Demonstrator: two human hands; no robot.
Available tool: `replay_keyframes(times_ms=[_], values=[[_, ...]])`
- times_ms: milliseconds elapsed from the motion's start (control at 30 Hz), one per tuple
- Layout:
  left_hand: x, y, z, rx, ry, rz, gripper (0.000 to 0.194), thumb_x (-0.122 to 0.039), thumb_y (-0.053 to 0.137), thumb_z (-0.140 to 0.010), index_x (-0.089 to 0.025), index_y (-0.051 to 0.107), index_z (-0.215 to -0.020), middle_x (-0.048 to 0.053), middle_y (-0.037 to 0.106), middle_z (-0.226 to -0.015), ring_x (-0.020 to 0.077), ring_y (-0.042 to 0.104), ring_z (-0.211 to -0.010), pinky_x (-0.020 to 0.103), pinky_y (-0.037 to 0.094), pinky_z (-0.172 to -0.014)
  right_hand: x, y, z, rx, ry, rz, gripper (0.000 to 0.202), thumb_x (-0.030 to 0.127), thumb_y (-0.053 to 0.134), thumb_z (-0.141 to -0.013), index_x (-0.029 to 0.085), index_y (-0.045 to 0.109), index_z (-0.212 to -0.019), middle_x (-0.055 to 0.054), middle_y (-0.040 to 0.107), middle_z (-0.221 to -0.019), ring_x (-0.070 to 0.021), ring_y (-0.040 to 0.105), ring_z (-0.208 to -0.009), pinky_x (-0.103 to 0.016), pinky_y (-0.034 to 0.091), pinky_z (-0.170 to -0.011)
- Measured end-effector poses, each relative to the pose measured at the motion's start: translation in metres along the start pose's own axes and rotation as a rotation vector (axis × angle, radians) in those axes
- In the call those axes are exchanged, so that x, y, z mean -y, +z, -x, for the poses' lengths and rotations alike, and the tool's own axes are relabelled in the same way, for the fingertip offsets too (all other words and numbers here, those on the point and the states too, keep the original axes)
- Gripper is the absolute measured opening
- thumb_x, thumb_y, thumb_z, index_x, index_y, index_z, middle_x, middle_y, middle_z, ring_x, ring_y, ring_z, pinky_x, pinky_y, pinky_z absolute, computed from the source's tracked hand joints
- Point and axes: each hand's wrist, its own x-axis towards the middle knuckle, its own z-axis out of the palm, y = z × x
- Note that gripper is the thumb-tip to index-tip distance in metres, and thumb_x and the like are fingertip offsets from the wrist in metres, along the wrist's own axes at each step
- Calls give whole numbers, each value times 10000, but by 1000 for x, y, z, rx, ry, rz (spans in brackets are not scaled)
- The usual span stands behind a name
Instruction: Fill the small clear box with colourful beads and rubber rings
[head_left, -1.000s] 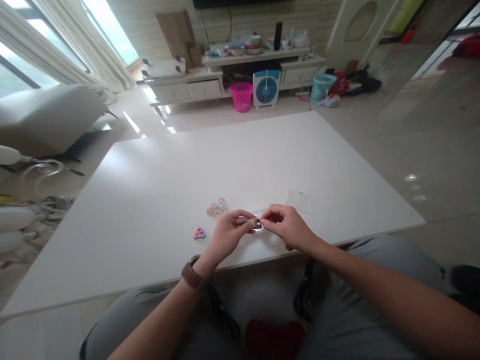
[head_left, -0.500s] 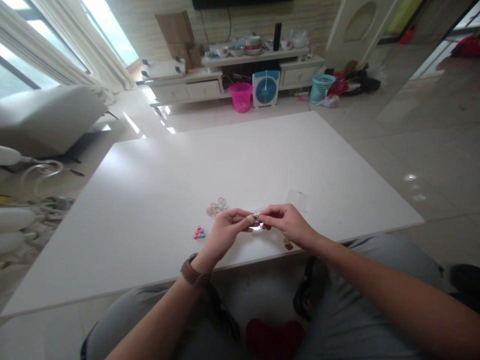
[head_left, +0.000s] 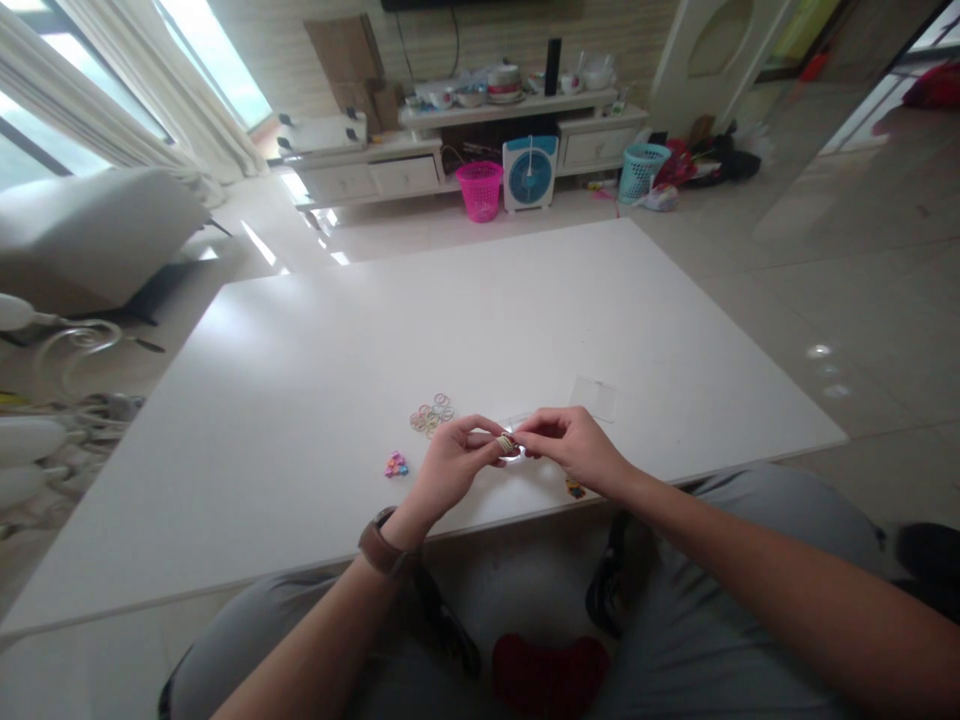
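Note:
Both my hands meet just above the near edge of the white table point(head_left: 315, 400). My left hand point(head_left: 450, 468), with a brown watch on its wrist, pinches a small bundle of rubber bands point(head_left: 505, 443) at its fingertips. My right hand point(head_left: 577, 448) grips the same bundle from the right side. A loose pile of pale coloured rubber bands point(head_left: 433, 414) lies on the table just beyond my left hand. A small bright cluster of bands point(head_left: 396, 465) lies to the left of it. Another small coloured piece point(head_left: 574, 489) peeks out under my right wrist.
A clear plastic bag point(head_left: 595, 397) lies flat on the table beyond my right hand. Across the room stand a pink basket point(head_left: 480, 189), a blue fan point(head_left: 529, 174), a teal basket point(head_left: 642, 170) and a low white cabinet point(head_left: 375, 175). A grey sofa point(head_left: 90, 235) is at left.
My hands stay together on the bundle, shifting only slightly at the fingertips. The view has tilted a little.

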Motion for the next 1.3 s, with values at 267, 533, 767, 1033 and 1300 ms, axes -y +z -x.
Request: replay_keyframes(times_ms=[267,533,767,1033,1300], values=[[0,-1,0,-9,21,-36,335,-445,781,-760,-135,669,-816,86,760,-764,194,724,-733,308,596,-714,2,0,0,35,31,10,232,375,751,-755,146,729,-788,-38,706,-706,-161,641,-679,-280,490,-663],[-6,-3,1,-42,33,-60,245,-355,770,-783,-128,688,-826,95,763,-808,183,717,-744,292,582,-720,0,-2,-2,13,26,-47,246,388,751,-741,145,715,-755,-28,674,-669,-140,595,-629,-271,458,-624],[-7,-4,1,-39,33,-29,224,-329,764,-797,-120,693,-837,95,764,-799,183,720,-760,268,567,-710,-1,-2,-4,-5,23,-99,242,380,771,-718,146,712,-732,-20,668,-658,-134,585,-615,-272,460,-626],[-9,-4,2,-43,59,-49,220,-322,780,-785,-116,705,-809,84,756,-779,170,705,-731,258,553,-690,3,-2,-2,-63,10,-91,181,314,742,-711,142,687,-705,-1,644,-634,-121,566,-604,-254,440,-610],[-8,-5,1,-40,80,-55,205,-314,769,-800,-121,701,-802,78,754,-762,166,704,-728,248,548,-679,5,-3,-2,-122,7,-81,188,325,736,-717,146,681,-705,3,630,-630,-126,557,-616,-265,430,-625]])
